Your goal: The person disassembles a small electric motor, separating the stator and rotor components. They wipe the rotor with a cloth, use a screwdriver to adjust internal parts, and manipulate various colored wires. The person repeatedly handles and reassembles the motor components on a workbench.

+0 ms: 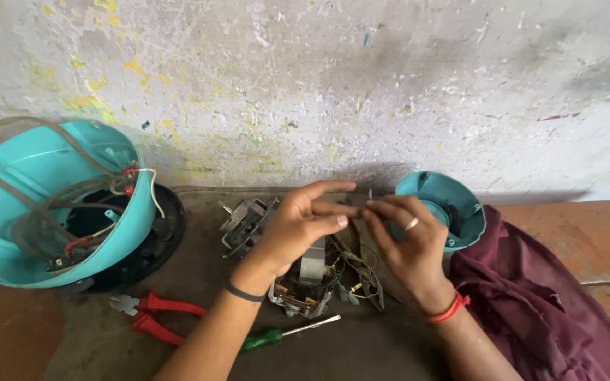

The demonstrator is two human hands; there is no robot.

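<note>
Both hands meet above a stripped electric motor (305, 282) that lies on a worn brown bench (601, 240) in front of a paint-flecked wall (390, 85). The left hand (298, 222) is raised over the motor with its fingers stretched toward the right, thumb and forefinger drawn close together at the tips. The right hand (407, 243), wearing a ring and a red thread at the wrist, faces it with fingers curled, its fingertips touching those of the left. Whatever is pinched between them is too thin to make out; it may be one of the fine wires (361, 271) that trail up from the motor, but I cannot tell, nor whether either grip is truly closed on anything.

Just behind the motor, toward the wall, sits a grey metal switch block (245, 222). To the motor's right, beyond the right hand, stands a small turquoise plastic cap (453, 204), and a maroon cloth (538, 303) is heaped further right. Well to the motor's left a large turquoise appliance housing (30, 204) rests tilted on a black base (160, 240), with a grey cord (15, 141) and loose wires coiled inside. Nearer than the motor lie red-handled pliers (153, 314) and a green-handled screwdriver (284, 334)
</note>
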